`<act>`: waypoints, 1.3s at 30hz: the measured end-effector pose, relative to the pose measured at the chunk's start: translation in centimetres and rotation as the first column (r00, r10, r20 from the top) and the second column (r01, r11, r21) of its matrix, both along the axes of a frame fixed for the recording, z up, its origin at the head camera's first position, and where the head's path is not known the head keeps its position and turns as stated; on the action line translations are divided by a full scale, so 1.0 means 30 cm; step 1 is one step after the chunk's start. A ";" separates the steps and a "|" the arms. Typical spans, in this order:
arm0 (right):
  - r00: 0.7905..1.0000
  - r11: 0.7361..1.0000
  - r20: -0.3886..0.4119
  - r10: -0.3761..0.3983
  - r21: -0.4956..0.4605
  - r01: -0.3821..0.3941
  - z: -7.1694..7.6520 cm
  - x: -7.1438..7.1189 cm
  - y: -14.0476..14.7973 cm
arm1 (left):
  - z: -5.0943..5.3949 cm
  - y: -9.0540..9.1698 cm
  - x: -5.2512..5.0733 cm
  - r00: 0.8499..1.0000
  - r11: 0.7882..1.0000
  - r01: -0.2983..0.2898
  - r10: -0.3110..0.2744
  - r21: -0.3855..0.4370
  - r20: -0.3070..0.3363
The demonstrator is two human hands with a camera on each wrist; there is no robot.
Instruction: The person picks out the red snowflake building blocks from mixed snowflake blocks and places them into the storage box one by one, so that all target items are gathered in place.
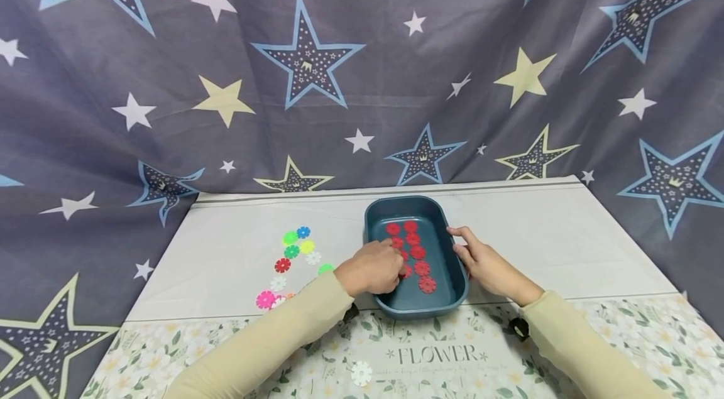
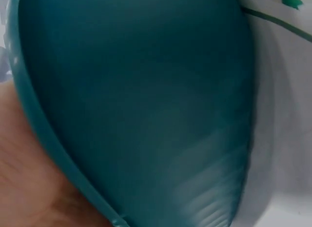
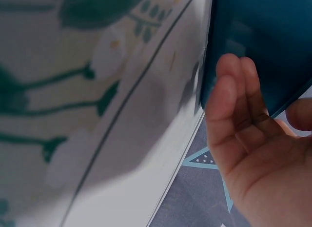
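Observation:
A deep blue-green plastic bin stands on the table, with two rows of red flower-shaped discs on its floor. My left hand reaches over the near left rim, fingers bent downward at the lower end of the left row. A red disc lies right by its fingertips, and whether they pinch it is hidden. In the left wrist view the bin wall covers the fingers. Outside the bin's right side, my right hand rests its fingertips against the wall. Those fingers look loosely extended in the right wrist view.
Left of the bin, several loose flower discs lie scattered, among them a blue one, a yellow one and a pink one. A white disc lies near the front on the floral cloth. A star-patterned curtain hangs behind.

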State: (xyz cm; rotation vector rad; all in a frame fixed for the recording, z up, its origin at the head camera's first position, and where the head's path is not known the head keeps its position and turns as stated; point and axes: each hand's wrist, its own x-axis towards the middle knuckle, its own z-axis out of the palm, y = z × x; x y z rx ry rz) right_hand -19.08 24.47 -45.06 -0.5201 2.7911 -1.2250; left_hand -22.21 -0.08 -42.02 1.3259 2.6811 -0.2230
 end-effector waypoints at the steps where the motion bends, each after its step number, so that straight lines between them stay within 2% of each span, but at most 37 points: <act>1: 1.000 1.000 0.000 0.001 0.000 -0.001 0.000 -0.001 -0.001 | 0.002 -0.003 0.000 1.000 1.000 0.005 -0.005 0.002 0.011; 3: 1.000 1.000 0.001 0.003 0.003 -0.003 0.000 -0.002 -0.001 | 0.010 -0.017 -0.002 0.999 0.999 0.027 -0.029 0.039 0.037; 5: 1.000 1.000 0.004 0.006 0.007 -0.006 0.002 -0.002 -0.001 | 0.024 -0.043 -0.005 0.996 0.989 0.066 -0.073 0.134 0.053; 7: 1.000 1.000 0.006 0.007 0.008 -0.007 0.004 -0.002 0.000 | 0.048 -0.083 -0.006 0.993 0.966 0.085 -0.103 0.245 0.059; 9: 1.000 1.000 0.007 0.005 0.009 -0.005 0.007 -0.002 0.003 | 0.076 -0.138 -0.008 0.993 0.934 0.093 -0.111 0.346 0.032; 12: 1.000 1.000 0.012 -0.001 0.008 0.001 0.011 -0.002 0.007 | 0.117 -0.247 -0.012 0.998 0.903 0.063 -0.067 0.425 -0.006; 14: 1.000 1.000 0.018 -0.001 0.006 0.001 0.011 -0.003 0.009 | 0.133 -0.329 -0.015 0.999 0.896 0.040 -0.032 0.442 -0.025; 16: 1.000 1.000 0.022 -0.001 0.003 0.001 0.012 -0.003 0.012 | 0.134 -0.411 -0.018 1.000 0.899 0.003 0.008 0.438 -0.024; 19: 1.000 1.000 0.026 0.000 -0.001 0.000 0.010 -0.003 0.018 | 0.113 -0.522 -0.020 0.997 0.908 -0.076 0.076 0.412 0.019; 22: 1.000 1.000 0.027 -0.005 -0.002 0.005 0.007 0.000 0.024 | 0.072 -0.607 -0.027 0.985 0.910 -0.171 0.157 0.377 0.069; 27: 1.000 1.000 0.024 -0.003 -0.007 0.003 0.002 0.000 0.028 | 0.006 -0.698 -0.056 0.952 0.881 -0.306 0.282 0.361 0.119; 33: 1.000 1.000 0.025 0.006 -0.008 -0.006 -0.002 -0.002 0.021 | -0.059 -0.741 -0.103 0.920 0.844 -0.392 0.348 0.367 0.182; 36: 1.000 1.000 0.028 0.014 -0.001 -0.014 -0.002 -0.002 0.014 | -0.078 -0.736 -0.112 0.885 0.814 -0.463 0.406 0.350 0.227; 39: 1.000 1.000 0.025 0.017 0.005 -0.017 0.001 -0.003 0.009 | -0.082 -0.722 -0.112 0.849 0.785 -0.527 0.463 0.325 0.256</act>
